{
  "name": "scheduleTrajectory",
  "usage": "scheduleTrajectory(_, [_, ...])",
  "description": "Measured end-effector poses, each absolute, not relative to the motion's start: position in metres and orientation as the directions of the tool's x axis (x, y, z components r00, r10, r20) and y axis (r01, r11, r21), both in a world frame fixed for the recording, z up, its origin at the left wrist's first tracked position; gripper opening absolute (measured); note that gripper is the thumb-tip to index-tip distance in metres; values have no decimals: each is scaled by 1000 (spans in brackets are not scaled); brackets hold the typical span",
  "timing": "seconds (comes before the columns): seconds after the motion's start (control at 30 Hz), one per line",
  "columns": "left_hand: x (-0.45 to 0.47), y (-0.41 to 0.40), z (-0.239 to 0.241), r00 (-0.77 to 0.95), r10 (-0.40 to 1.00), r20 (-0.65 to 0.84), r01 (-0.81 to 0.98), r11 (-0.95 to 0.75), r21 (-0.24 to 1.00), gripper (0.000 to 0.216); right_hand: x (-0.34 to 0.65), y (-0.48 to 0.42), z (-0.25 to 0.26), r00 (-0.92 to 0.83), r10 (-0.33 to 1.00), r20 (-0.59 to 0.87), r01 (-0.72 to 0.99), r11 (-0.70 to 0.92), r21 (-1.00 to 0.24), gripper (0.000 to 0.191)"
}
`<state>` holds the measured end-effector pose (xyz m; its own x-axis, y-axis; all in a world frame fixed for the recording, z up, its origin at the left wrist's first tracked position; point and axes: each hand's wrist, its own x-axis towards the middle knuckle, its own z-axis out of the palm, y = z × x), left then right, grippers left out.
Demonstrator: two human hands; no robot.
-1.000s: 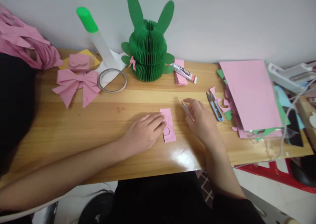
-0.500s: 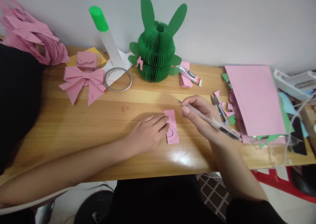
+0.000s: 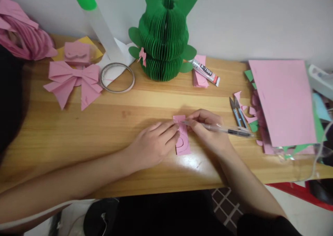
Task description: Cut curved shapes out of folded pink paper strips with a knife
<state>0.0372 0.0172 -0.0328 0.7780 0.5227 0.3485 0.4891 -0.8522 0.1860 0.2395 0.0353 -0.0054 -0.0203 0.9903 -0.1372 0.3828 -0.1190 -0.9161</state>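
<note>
My left hand (image 3: 158, 139) lies flat on the wooden table, its fingertips resting on the left edge of a small pink paper strip (image 3: 185, 148). Curved dark lines are drawn on the strip's lower part. Between the thumb and fingers of my right hand (image 3: 208, 127) is a clear pen (image 3: 219, 128) with a dark section toward its rear. Its tip is over the upper part of the strip; whether it touches the paper I cannot tell. Part of the strip is hidden under my left fingers.
Behind the hands stands a green honeycomb paper figure (image 3: 163, 38). A glue tube (image 3: 205, 71), snips (image 3: 237, 113) and pink sheets (image 3: 284, 101) are to the right. On the left are a pink paper bow (image 3: 74, 78), a tape roll (image 3: 117, 90) and a green-capped glue bottle (image 3: 102, 31).
My right hand has come down and left, bringing the pen tip from above the table to the strip. My left hand stays on the paper. The view has shifted closer.
</note>
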Motion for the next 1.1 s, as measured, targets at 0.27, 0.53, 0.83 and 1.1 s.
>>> scheduleTrajectory(0.27, [38,17,-32,763,527,374,497,-849,182,35,239,34,-3,-62,992,-113,455,-73,-888,11])
scheduleTrajectory(0.53, [39,17,-31,747,532,398,508,-844,174,36,238,32,-4,-76,993,-86,469,-40,-882,13])
scheduleTrajectory(0.83, [39,16,-31,743,535,403,513,-841,171,36,235,31,-2,-53,995,-86,494,-49,-868,12])
scheduleTrajectory(1.1, [39,15,-32,743,540,395,512,-839,184,36,235,29,-7,-43,996,-76,494,-45,-868,14])
